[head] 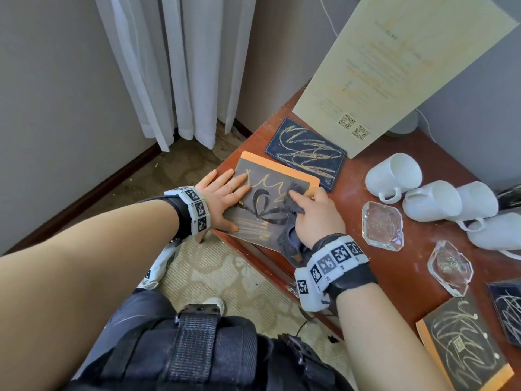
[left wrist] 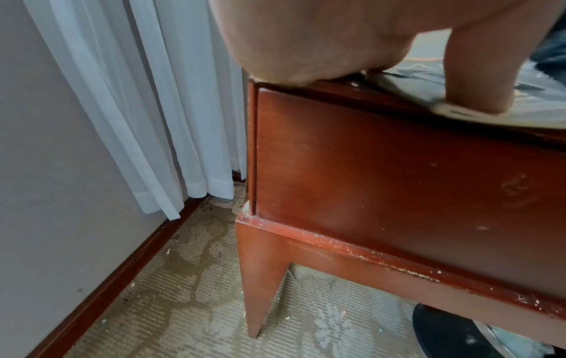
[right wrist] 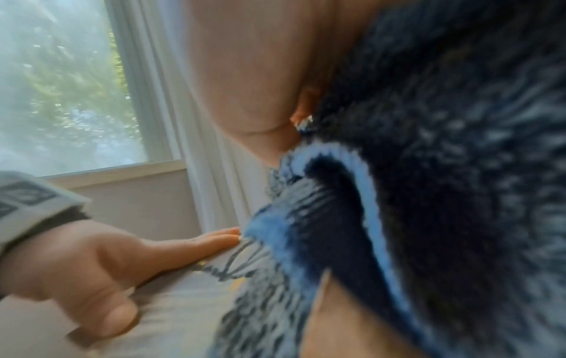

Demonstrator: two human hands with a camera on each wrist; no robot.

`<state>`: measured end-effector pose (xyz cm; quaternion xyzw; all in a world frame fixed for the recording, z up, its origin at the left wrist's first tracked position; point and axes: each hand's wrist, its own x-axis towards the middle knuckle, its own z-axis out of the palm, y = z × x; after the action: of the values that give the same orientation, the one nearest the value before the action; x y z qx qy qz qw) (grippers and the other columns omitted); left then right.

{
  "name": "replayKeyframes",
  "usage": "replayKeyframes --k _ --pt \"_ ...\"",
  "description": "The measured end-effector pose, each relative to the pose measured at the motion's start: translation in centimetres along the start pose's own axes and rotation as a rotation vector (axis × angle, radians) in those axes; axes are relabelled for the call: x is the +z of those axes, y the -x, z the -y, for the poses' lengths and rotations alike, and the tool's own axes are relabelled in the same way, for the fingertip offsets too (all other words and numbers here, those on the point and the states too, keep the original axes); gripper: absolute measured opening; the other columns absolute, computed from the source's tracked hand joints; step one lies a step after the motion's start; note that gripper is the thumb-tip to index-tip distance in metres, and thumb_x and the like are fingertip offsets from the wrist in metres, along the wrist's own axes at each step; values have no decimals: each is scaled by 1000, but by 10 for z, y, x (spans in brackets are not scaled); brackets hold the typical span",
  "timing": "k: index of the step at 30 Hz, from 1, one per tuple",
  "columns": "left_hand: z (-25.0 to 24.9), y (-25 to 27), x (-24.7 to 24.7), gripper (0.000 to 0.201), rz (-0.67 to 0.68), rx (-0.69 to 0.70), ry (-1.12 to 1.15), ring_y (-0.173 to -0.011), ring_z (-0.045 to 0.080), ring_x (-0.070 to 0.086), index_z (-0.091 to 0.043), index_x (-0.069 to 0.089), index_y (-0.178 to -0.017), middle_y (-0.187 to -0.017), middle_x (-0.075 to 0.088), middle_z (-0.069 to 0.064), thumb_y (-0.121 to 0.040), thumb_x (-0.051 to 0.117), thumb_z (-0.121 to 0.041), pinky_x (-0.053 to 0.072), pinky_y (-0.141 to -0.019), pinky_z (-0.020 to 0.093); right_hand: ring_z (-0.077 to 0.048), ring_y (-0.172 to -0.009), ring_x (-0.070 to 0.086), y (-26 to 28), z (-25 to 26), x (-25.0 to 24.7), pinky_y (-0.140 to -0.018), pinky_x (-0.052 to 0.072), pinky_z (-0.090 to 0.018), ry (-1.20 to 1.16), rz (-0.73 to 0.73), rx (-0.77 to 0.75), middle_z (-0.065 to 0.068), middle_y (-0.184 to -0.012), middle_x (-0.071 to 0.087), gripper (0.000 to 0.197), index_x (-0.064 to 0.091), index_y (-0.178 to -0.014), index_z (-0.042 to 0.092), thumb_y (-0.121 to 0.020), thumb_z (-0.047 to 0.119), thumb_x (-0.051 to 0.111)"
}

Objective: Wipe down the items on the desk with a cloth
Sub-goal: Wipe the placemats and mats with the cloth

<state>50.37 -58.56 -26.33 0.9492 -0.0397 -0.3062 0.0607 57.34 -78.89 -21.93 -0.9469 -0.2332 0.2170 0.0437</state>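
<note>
Chalk scrawl remains on the board at the tabletop corner. The left hand pins its left edge with flat fingers; the right hand, nearer the marks, grips the cloth on its right half.

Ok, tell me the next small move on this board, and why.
Probably sweep the cloth leftward across the board toward the left hand. Yellow scribbles remain along the top and near edge, only dark wiped streaks cross the middle, and the right hand already presses the cloth down.

Hotel room; wooden desk, white mugs, curtains, carpet
</note>
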Motion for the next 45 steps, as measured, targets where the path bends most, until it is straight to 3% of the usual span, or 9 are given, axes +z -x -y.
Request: replayKeyframes --k 6,12,17,24,28,33,38,41,45 --pt "1 0 -2 95 9 5 3 -142 22 -21 -25 -19 -146 -153 -27 -2 -86 44 -63 -14 -113 41 -28 -108 42 7 20 4 -87 44 -37 128 265 -100 -6 -124 35 44 40 -127 31 -90 7 41" --pt "2 -1 0 95 13 11 17 -141 22 -23 -27 -20 -145 -153 -28 -3 -86 44 -63 -16 -112 41 -28 -118 39 -3 3 -11 -97 41 -38 156 141 64 -5 -134 32 59 36 -140 36 -89 6 42" --pt "3 -1 1 94 9 19 15 -141 22 -23 -26 -20 -145 -152 -28 -2 -86 43 -63 -16 -112 41 -29 -115 38 5 21 1 -92 41 -35 221 214 -187 -6 -130 33 61 32 -142 34 -90 4 40" --pt "4 -1 2 94 -12 26 17 -141 22 -22 -25 -20 -145 -153 -28 -2 -86 42 -63 -16 -112 41 -26 -118 38 -24 30 0 -88 39 -35 229 45 -97 -4 -132 36 58 23 -147 27 -93 14 42" --pt "4 -3 3 97 -18 18 14 -142 22 -21 -22 -20 -145 -153 -27 -2 -85 43 -65 -15 -112 41 -28 -121 33 -19 48 8 -95 36 -38 375 145 -297 -5 -137 30 61 26 -145 29 -89 9 42" --pt "5 -5 5 99 -16 13 9 -142 21 -21 -20 -21 -145 -153 -27 -2 -84 43 -66 -15 -112 42 -17 -109 40 -12 34 -6 -82 32 -27 281 470 -422 4 -126 39 58 46 -133 40 -90 2 37" --pt "6 -4 5 99 -25 18 20 -142 21 -22 -19 -21 -145 -153 -27 -2 -85 43 -64 -16 -112 41 -23 -120 35 -34 39 -7 -95 36 -32 75 25 -107 -1 -134 35 55 35 -142 34 -93 9 39" --pt "5 -5 5 99 -21 16 21 -142 21 -22 -18 -20 -146 -153 -27 -3 -85 43 -65 -16 -112 42 -27 -120 34 -22 52 1 -97 36 -35 276 189 -198 -3 -136 29 64 26 -143 34 -88 8 45" --pt "5 -5 5 99 -17 17 15 -142 22 -22 -19 -20 -146 -153 -27 -3 -85 42 -65 -15 -112 42 -22 -111 38 -1 43 4 -84 35 -31 325 429 -423 2 -124 34 59 40 -135 39 -88 4 43"
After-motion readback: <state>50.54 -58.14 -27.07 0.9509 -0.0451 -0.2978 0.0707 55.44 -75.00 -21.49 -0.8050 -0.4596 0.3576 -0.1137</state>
